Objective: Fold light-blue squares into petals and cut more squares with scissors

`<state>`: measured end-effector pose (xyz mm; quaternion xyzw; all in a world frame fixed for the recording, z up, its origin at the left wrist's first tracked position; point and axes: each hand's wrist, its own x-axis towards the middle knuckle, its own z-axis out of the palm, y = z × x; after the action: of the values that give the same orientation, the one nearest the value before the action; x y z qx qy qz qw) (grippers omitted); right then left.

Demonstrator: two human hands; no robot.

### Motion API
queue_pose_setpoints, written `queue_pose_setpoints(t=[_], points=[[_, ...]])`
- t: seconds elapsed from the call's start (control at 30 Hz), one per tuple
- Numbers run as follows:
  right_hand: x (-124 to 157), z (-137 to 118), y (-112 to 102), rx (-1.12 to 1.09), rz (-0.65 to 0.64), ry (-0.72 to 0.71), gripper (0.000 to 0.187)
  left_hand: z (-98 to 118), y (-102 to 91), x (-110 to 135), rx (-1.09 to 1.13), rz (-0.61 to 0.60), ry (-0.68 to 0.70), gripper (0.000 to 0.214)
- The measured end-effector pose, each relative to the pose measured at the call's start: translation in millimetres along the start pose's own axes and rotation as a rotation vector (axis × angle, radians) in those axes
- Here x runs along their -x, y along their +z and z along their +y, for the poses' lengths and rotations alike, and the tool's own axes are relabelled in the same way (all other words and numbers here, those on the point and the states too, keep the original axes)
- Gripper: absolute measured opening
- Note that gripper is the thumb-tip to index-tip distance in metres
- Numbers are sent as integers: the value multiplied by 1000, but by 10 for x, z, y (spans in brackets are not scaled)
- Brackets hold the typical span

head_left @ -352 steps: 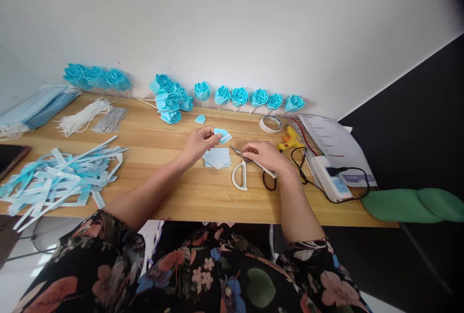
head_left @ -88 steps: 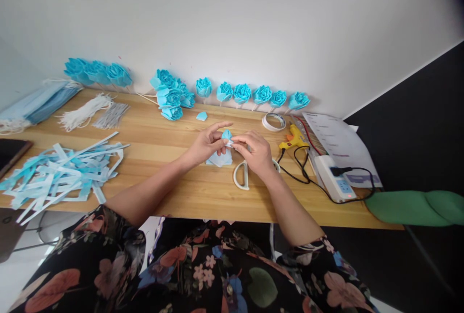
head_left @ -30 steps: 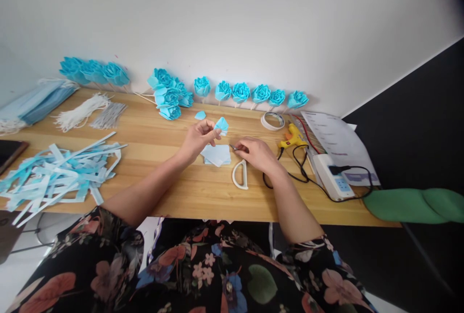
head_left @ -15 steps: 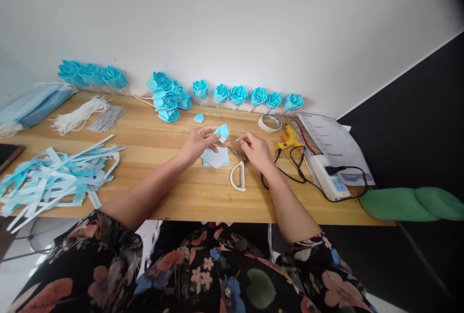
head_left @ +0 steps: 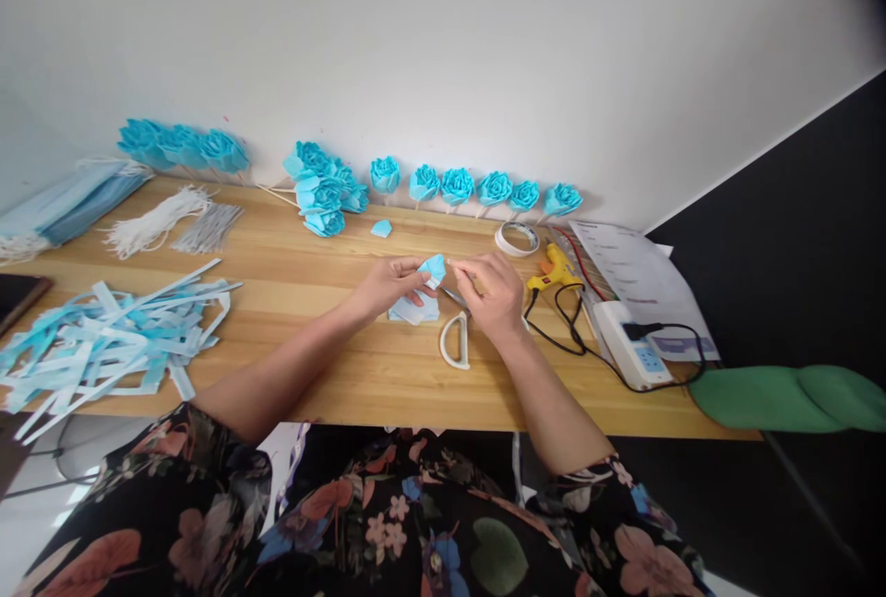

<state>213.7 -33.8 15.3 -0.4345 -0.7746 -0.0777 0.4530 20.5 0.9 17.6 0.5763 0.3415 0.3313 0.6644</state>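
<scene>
In front of me, a smooth, pale grey-white painted wall [head_left: 443, 53] fills the upper part of the frame, with a few tiny marks low on it. At the far left it takes on a faint bluish tone. On the right, a slanting white edge divides it from a flat black surface [head_left: 796, 209], which is too dark for me to tell whether it is wall or cabinet. A long, light-brown wooden tabletop with striped grain [head_left: 346, 380] crosses the middle. At lower left I see pale, glossy floor [head_left: 34, 523] catching bright reflections. The light is soft.
</scene>
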Motion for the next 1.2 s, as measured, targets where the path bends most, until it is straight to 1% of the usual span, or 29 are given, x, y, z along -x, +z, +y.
queue_pose_setpoints(t=[0.17,0.3,0.43,0.57,0.7,0.87,0.93,0.97,1.1,1.13,1.2], points=[[23,-13,23,52,-45,-38,15,8,11,13,-39,-2,12,43],[28,-3,32,76,-49,-57,14,11,10,20,-52,-4,14,43],[22,0,37,95,-71,-64,13,1,6,13,-61,-18,10,42],[22,-1,50,88,-101,-59,13,-16,-6,7,-55,0,-11,38],[27,2,65,45,-129,-29,15,-22,-12,10,-11,6,-47,36],[22,-24,55,-36,-177,25,18,-31,-15,-7,111,-9,-18,42],[21,-34,42,-108,-175,81,19,-34,-19,-16,139,-3,-8,44],[21,-34,36,-155,-163,138,21,-35,-21,-19,145,-2,-5,44],[29,7,40,-424,-112,477,32,-41,-33,-18,102,-12,5,41],[32,22,51,-505,-119,539,34,-44,-36,-16,77,-15,6,41],[36,47,79,-655,-157,609,37,-46,-42,-13,30,-21,4,41]])
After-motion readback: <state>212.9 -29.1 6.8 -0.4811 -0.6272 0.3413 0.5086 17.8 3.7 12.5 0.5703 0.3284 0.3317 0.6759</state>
